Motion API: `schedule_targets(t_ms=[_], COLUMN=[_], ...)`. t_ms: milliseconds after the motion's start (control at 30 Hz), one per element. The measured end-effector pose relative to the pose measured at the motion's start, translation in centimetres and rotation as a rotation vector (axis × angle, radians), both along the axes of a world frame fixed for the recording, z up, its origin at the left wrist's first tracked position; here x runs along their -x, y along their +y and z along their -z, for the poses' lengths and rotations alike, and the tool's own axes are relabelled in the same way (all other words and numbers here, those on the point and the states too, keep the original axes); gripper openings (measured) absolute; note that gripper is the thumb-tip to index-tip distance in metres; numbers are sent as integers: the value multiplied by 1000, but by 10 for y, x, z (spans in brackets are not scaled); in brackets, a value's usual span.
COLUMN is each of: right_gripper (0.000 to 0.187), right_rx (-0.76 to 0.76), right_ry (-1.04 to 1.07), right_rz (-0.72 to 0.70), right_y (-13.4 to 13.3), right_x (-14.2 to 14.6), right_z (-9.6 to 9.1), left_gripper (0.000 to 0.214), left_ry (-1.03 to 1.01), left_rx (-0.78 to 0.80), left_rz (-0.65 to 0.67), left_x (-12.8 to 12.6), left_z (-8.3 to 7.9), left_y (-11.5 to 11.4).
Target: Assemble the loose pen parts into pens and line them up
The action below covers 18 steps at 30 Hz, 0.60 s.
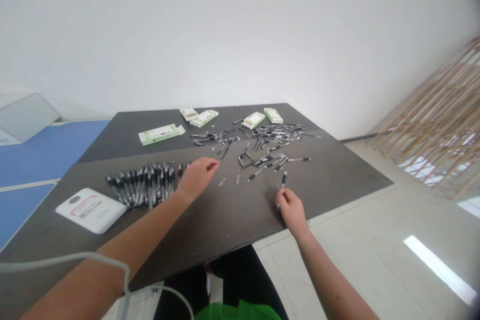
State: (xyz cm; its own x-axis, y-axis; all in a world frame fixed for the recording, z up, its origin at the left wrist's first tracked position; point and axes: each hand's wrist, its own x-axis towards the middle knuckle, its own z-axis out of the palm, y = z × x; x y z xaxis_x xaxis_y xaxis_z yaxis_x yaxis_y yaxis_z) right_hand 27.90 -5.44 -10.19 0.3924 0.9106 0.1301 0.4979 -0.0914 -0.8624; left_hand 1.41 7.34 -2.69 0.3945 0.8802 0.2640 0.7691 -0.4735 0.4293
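My left hand is closed in a pinch over the middle of the table. From its fingertips a thin dark stick, apparently a pen refill, slants away toward the loose parts. Nearer the right table edge, my right hand grips a clear pen barrel with a black grip section pointing up and away. Left of my left hand lies a dense row of pens with clear bodies and black grips. Beyond both hands, a scattered heap of pen parts covers the table. Small clear caps lie between the hands.
Several green-and-white boxes rest toward the back of the dark table. A white labelled plastic case sits at the left. A white cable crosses the lower left. Wooden sticks lean at right.
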Motion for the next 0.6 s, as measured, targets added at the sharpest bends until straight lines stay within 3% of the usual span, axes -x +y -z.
schedule_targets(t_ms=[133,267,433,600], right_gripper=[27,26,25,25], right_rx=[-15,-31,-33,-27], right_ry=[126,153,107,117], right_rz=[1,2,-13,-15], right_y=[2,2,2,3], right_x=[-1,-2,-2,-3], right_z=[4,5,7,9], left_gripper=[27,23,23,27], left_ry=[245,370,484,535], left_rx=[108,164,172,136], left_rz=[98,139,146,129], left_x=[-51,-82,-97,-91], left_z=[14,28,30,20], left_y=[37,53,54,49])
